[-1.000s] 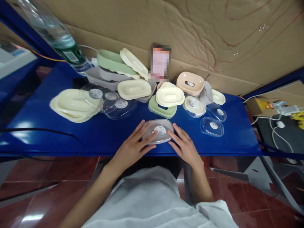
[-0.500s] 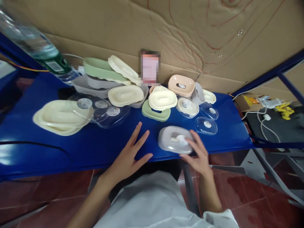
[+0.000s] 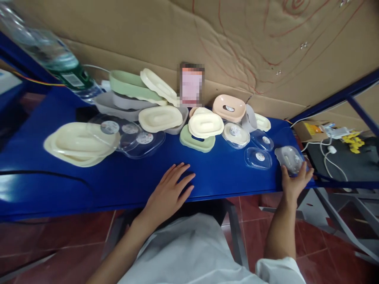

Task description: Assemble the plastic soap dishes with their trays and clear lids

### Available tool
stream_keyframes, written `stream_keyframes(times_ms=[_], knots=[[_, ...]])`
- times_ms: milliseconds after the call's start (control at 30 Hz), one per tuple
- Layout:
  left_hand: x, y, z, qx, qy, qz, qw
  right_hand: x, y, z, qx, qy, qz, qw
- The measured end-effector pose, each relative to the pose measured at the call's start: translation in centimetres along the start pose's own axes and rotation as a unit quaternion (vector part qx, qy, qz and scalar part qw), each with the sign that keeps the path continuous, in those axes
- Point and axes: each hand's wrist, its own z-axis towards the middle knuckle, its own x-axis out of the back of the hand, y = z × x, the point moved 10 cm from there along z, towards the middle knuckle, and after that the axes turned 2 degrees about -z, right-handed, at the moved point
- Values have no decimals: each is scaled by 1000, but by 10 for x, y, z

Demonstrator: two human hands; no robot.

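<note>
At the right end of the blue table, my right hand grips the near side of a grey soap box with a clear lid. Its thumb is on the left and its fingers are on the right. My left hand lies palm down near the front edge, fingers stretched and holding nothing. Beyond it, a cream tray rests over a green soap box. Two clear lids with round labels lie left of the grey soap box.
On the left are stacked cream trays, overlapping clear lids, and green and grey boxes. A peach box stands at the back near a blurred upright picture. A large water bottle is back left.
My right hand has carried the grey soap box from the table's front middle to its right end. My left hand has flattened, its fingers closer together. The view has shifted slightly.
</note>
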Motion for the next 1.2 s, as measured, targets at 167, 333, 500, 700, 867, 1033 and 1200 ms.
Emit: stream_keyframes(times_ms=[167, 333, 500, 700, 867, 1033, 1200], knots=[[-1, 3, 2, -6, 25, 30, 999, 11, -140, -32, 197, -27, 97, 975], [2, 4, -1, 4, 35, 36, 999, -24, -304, -116, 423, -289, 164, 843], [28, -4, -7, 35, 96, -23, 994, -22, -346, -133, 439, -353, 207, 800], [48, -9, -6, -22, 78, 45, 996, 13, -339, -145, 454, -381, 339, 731], [41, -20, -13, -34, 59, 85, 994, 10, -346, -117, 456, -318, 329, 763], [39, -24, -25, -6, 90, 87, 992, -25, -360, -87, 508, -288, 202, 786], [43, -21, -22, 1, 100, 81, 992, -37, -366, -95, 552, -288, 199, 756]])
